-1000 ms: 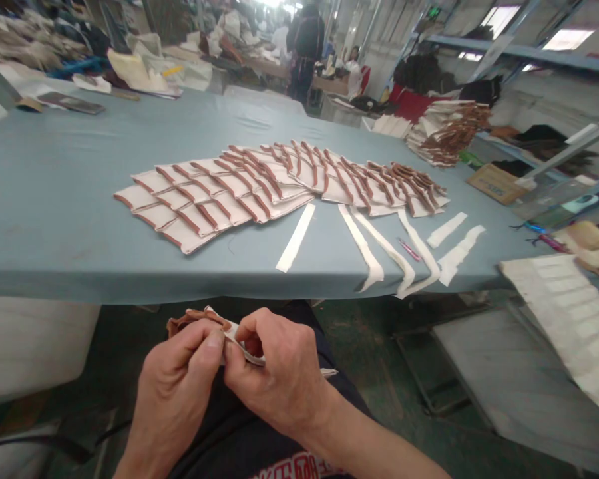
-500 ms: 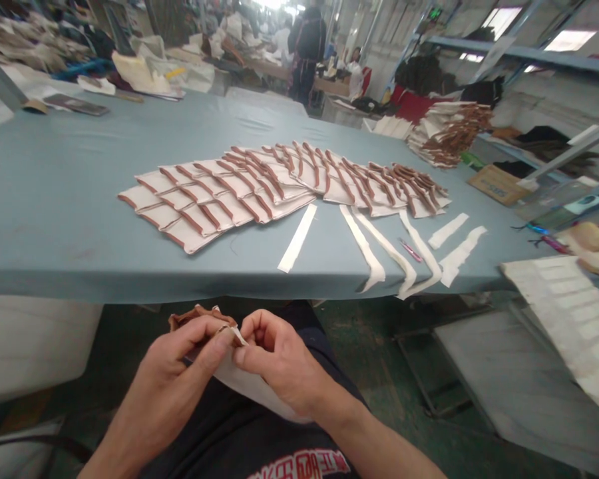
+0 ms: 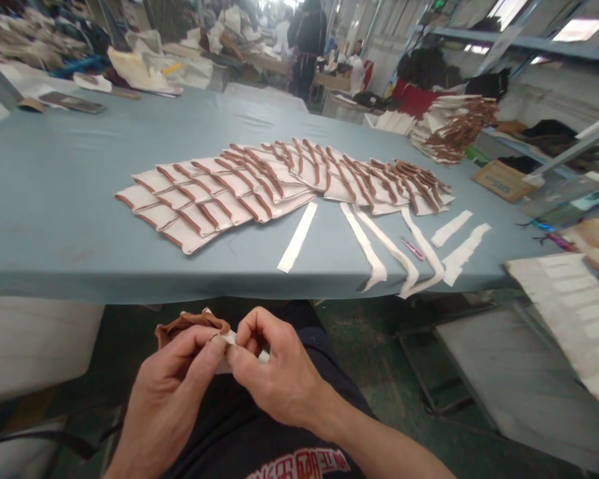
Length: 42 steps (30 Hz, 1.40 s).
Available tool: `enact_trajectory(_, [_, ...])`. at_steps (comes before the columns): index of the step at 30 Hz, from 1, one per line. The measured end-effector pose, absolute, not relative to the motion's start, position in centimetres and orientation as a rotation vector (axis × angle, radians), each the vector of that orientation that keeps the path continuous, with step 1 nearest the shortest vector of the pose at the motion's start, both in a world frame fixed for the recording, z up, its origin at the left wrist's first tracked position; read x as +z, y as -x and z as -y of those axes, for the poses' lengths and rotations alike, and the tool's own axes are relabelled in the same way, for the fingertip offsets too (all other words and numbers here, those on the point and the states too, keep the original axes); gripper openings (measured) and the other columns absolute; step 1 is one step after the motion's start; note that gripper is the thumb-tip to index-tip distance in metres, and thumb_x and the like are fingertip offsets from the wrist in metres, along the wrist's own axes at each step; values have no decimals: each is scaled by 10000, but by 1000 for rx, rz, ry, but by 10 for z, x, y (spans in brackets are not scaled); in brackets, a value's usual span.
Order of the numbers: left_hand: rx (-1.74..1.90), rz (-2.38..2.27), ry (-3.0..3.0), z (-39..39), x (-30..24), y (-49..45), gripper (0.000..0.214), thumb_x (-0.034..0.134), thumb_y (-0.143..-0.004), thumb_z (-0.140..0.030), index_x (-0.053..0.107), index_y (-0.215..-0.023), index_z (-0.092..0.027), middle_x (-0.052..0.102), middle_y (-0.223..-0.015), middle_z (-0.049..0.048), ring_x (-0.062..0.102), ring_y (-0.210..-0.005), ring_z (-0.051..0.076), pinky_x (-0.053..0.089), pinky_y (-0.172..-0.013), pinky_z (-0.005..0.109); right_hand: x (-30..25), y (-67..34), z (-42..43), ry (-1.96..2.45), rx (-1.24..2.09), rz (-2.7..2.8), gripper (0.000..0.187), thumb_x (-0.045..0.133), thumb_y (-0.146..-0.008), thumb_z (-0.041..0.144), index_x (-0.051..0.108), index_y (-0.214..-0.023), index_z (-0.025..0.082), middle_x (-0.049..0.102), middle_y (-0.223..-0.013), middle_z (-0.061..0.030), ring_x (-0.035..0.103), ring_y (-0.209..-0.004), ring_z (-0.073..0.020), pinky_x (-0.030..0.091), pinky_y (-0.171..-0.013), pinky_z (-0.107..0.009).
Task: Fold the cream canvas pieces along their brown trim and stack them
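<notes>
Over my lap, just below the table's front edge, both hands pinch a brown-and-white fabric piece [image 3: 192, 322]. My left hand [image 3: 174, 382] grips it between thumb and forefinger, with the bunched brown edge standing up behind the knuckles. My right hand [image 3: 274, 369] has its thumb and curled forefinger closed on the white part, close beside the left thumb. Much of the cloth is hidden behind the fingers. On the table ahead, overlapping white fabric pieces [image 3: 194, 229] with brown edges lie in a fanned row.
White fabric strips [image 3: 298, 236] lie along the front of the blue-grey table [image 3: 80, 233], with a small pink tool [image 3: 412, 249] among them. Another stack of pieces [image 3: 454, 126] stands at the back right, near a cardboard box [image 3: 502, 181]. A person [image 3: 307, 46] stands far back.
My hands have shifted slightly left with the fabric piece. Its white part, which hung below my right hand, is now mostly gathered behind the fingers. The pieces on the table have stayed put.
</notes>
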<state>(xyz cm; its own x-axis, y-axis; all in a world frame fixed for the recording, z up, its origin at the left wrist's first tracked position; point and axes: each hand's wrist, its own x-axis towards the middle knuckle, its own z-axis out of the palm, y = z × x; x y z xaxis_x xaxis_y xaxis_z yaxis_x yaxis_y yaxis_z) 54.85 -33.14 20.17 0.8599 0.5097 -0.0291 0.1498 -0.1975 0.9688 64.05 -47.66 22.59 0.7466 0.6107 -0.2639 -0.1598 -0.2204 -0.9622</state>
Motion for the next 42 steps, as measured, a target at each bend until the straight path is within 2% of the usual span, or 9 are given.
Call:
enact_trajectory(6, [310,-420,-1785,320,198,-543,289,751,-997,-495,846,-859,-259,840,-904,20,769,-800,219,625,-746,239,216,-628,484,1618,676,446,89,642,-909,261,556,-930,248,599,-789,47,518,-687,-133,398,-622,-259])
enact_trajectory(12, [294,-286,-2001,309,223,-541,339,783,-978,-570,849,-789,-296,808,-792,-22,728,-716,188,592,-739,190,217,-640,491,1565,586,643,184,770,-925,319,608,-918,231,696,-816,11,593,-710,-139,493,-668,-260])
enact_trajectory(18, [288,-221,-1950,308,237,-540,375,755,-990,-570,854,-738,-310,798,-761,-22,723,-731,189,580,-722,175,229,-679,490,1437,476,1184,183,650,-1113,368,743,-1109,210,843,-1191,-115,782,-938,-176,587,-757,-271])
enact_trajectory(22, [260,-92,-2004,295,223,-532,360,718,-1031,-560,890,-855,-297,855,-876,1,769,-748,204,628,-728,189,236,-693,482,1386,447,1428,209,626,-1167,357,736,-1090,197,856,-1231,-129,833,-1164,-205,644,-993,-300])
enact_trajectory(24, [282,-64,-2010,290,215,-528,354,707,-1050,-545,877,-868,-294,853,-875,5,765,-742,208,640,-718,198,236,-696,479,1427,372,1544,229,603,-1186,354,742,-1093,197,865,-1184,-97,839,-1161,-179,645,-1030,-283])
enact_trajectory(30, [296,131,-1980,285,210,-529,292,666,-1114,-396,803,-871,-310,793,-793,-36,730,-686,172,620,-659,171,246,-702,484,1603,-84,1976,221,530,-1197,165,747,-1237,159,861,-1157,-50,823,-1016,-115,633,-820,-204])
enact_trajectory(33, [274,165,-1955,285,214,-533,302,654,-1125,-381,777,-860,-306,770,-767,-47,711,-668,159,601,-644,165,255,-701,486,1643,-233,2062,194,550,-1164,98,739,-1149,141,851,-1144,-44,806,-940,-99,603,-717,-210])
enact_trajectory(38, [268,169,-1920,288,214,-536,322,665,-1133,-354,733,-827,-282,739,-750,-64,698,-664,126,572,-685,141,254,-697,479,1548,-603,1975,250,534,-1127,74,723,-973,129,802,-862,-13,732,-697,-107,506,-540,-245])
enact_trajectory(42, [269,165,-1905,295,210,-536,343,658,-1138,-355,688,-812,-253,703,-728,-72,680,-641,104,533,-661,132,248,-697,472,1548,-544,1896,288,490,-1086,108,690,-887,164,739,-771,19,610,-579,-101,382,-465,-259])
